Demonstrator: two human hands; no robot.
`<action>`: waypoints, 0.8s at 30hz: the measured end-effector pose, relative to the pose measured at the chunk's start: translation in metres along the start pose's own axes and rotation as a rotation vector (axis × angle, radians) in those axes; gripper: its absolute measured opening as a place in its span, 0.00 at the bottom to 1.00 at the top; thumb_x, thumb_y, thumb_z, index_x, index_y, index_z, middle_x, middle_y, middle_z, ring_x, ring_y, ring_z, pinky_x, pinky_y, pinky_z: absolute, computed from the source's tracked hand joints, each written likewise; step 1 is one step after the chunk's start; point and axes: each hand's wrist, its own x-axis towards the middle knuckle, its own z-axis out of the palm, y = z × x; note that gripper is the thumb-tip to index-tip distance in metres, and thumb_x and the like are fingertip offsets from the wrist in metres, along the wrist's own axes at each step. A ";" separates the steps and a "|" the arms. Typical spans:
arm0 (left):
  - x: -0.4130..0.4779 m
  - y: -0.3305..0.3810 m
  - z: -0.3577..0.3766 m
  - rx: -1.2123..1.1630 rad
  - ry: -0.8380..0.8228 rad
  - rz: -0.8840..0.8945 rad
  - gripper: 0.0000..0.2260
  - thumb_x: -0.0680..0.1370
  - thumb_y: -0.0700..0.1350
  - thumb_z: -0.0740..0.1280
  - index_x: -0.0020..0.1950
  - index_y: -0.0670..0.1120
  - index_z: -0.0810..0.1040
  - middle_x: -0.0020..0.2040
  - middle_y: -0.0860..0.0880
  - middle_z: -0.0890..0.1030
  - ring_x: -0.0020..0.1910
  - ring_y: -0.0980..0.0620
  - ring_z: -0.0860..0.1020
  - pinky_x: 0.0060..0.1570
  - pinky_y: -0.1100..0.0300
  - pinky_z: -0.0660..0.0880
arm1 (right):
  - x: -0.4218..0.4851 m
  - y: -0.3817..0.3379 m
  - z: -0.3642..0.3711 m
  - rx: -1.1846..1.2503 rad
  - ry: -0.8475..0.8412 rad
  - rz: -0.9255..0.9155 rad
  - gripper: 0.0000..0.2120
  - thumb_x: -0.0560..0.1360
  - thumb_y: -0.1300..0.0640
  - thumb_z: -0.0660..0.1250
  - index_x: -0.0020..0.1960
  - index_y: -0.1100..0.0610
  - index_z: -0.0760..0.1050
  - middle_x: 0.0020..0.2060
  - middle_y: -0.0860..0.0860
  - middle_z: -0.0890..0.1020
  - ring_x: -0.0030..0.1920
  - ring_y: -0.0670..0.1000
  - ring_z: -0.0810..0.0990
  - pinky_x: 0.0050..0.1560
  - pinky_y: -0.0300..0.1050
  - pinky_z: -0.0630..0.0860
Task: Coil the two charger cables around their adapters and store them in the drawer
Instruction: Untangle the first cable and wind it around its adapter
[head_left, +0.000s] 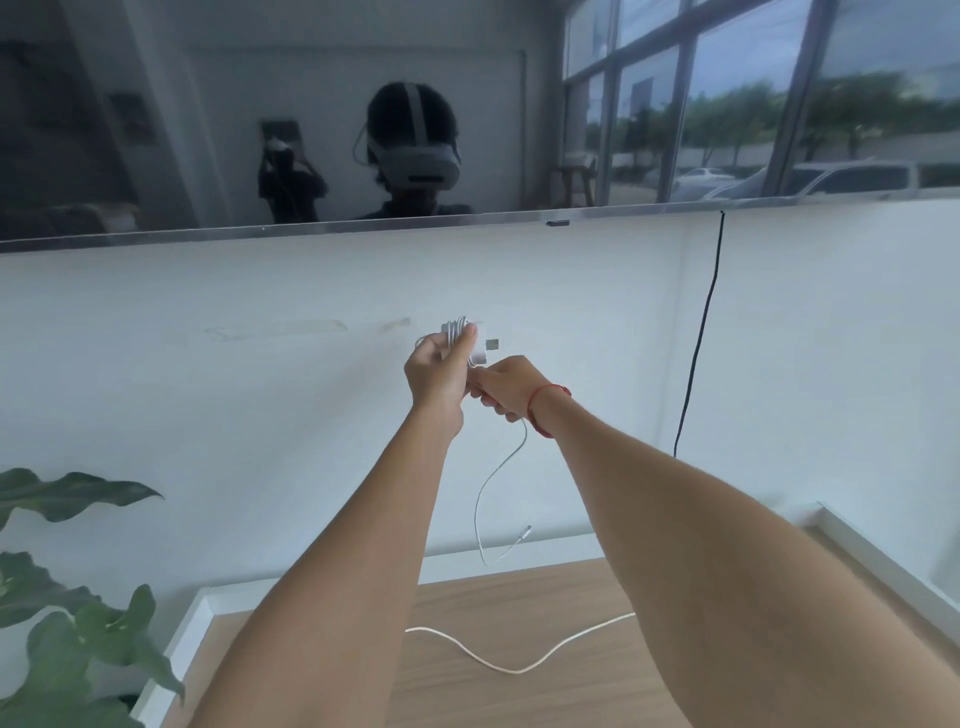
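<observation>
"Two cables, then. Where's the one being handled?"

"Up in the air, out in front of the wall (311, 389). Its adapter (479, 339) sits in the left hand (439, 376), fingers and thumb curled round it, with several turns of white cable (498, 467) already wound on. A metal plug (493, 343) sticks out to the right."

"And the right hand (506, 387)?"

"Just beside and below the adapter, touching the left hand, fingers curled and pinching the cable where it leaves the coil. From there the loose end hangs down in a loop and turns up to its connector. A red string (545, 405) circles that wrist."

"The second cable (519, 665)?"

"Lying in a wave on the wooden top (519, 597), near, under both forearms and well apart from the hands."

"What's around?"

"White rims edge the top. A dark screen (156, 130) hangs on the far wall and reflects the room. A black cord (701, 338) drops from it on the right. Plant (78, 597) leaves fill the near left."
</observation>
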 end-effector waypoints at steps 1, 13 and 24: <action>0.000 -0.004 -0.004 -0.011 0.010 0.010 0.12 0.73 0.44 0.74 0.38 0.43 0.72 0.41 0.39 0.77 0.31 0.45 0.74 0.29 0.57 0.75 | -0.001 -0.004 -0.004 -0.007 -0.010 0.004 0.16 0.76 0.51 0.61 0.32 0.55 0.73 0.26 0.48 0.70 0.25 0.49 0.63 0.27 0.38 0.60; -0.007 -0.017 -0.025 -0.043 -0.061 -0.066 0.15 0.74 0.54 0.72 0.42 0.42 0.75 0.49 0.43 0.81 0.47 0.49 0.82 0.44 0.55 0.82 | -0.002 -0.026 -0.028 0.258 0.156 -0.064 0.11 0.73 0.56 0.61 0.36 0.58 0.78 0.27 0.49 0.65 0.25 0.49 0.59 0.24 0.37 0.58; -0.018 -0.013 -0.023 -0.089 -0.144 -0.071 0.13 0.71 0.44 0.77 0.45 0.40 0.75 0.45 0.41 0.81 0.48 0.43 0.84 0.43 0.55 0.82 | 0.005 -0.021 -0.031 0.091 0.271 -0.142 0.16 0.75 0.52 0.66 0.33 0.61 0.76 0.29 0.52 0.67 0.29 0.52 0.65 0.31 0.40 0.64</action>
